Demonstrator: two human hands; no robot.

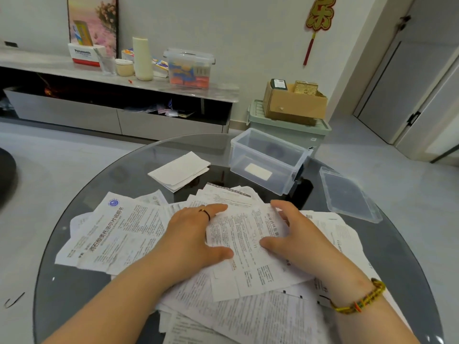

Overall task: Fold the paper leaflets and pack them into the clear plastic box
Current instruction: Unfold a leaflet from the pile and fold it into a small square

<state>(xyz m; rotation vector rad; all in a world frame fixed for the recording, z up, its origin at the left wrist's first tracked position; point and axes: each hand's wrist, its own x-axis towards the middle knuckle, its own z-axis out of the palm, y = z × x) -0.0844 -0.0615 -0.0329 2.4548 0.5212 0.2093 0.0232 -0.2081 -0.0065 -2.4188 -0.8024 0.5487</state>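
Leaflet (pixel 246 247) edges at left hand (pixel 196 234), right hand (pixel 298 234)

Left hand (pixel 196 234): bare, wearing a single piece of jewellery.
Ring: a thin black band ring (pixel 205 214) circles one finger of the left hand near the knuckle. A small golden-orange fleck shows on its upper side. Which finger it is cannot be told for certain.
Left forearm (pixel 111 301): bare down to the lower edge of the view.
Right hand (pixel 295 234): bare.
Bracelet: a thick braided cord bracelet (pixel 360 297) circles the right wrist, woven of yellow, green, red and dark strands, with a bulkier section at its upper end.
Right forearm (pixel 367 319): bare below the bracelet.
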